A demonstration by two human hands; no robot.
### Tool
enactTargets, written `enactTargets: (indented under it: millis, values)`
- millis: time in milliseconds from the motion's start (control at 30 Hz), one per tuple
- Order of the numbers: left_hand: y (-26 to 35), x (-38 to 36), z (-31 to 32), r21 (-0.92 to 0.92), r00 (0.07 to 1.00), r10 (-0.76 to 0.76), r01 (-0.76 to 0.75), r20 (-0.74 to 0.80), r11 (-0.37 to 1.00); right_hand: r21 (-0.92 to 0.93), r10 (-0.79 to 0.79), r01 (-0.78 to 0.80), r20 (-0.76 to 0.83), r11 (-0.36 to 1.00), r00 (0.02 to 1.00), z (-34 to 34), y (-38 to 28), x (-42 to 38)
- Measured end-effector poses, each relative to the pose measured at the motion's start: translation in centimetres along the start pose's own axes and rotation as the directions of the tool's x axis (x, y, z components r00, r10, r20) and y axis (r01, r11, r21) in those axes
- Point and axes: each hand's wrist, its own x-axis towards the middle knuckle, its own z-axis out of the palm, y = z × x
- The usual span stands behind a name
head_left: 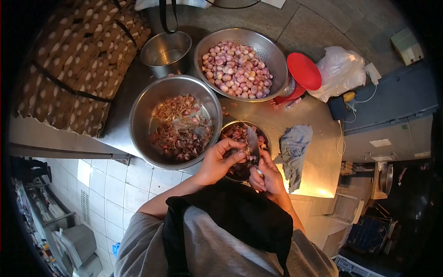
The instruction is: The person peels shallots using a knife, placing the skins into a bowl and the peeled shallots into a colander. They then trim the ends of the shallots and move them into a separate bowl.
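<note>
Right hand [267, 177] with fingers wrapped on a knife [253, 144], left hand [217, 161] fingers pinching a shallot [241, 157] over small bowl [230, 125], peelings bowl [138, 111] at ten o'clock, no readable writing

Hidden behind the left hand [217, 161] and right hand [267, 177]: near rim of the small bowl [230, 129]. Too small to tell: what the fingers pinch beside the knife [252, 144]. Cut off by the lens edge: egg trays [78, 60]. Blurred: shelves [50, 221] at lower left.
</note>
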Motion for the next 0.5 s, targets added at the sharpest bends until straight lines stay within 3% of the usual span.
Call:
enactTargets:
  millis: [500]
  values:
    - [-0.9, 0.3, -0.1, -0.132, 0.999, -0.034, 0.029, -0.033, 0.991, 0.146, 0.113, -0.123, 0.072, 0.982, 0.991, -1.5, 0.1, 0.3]
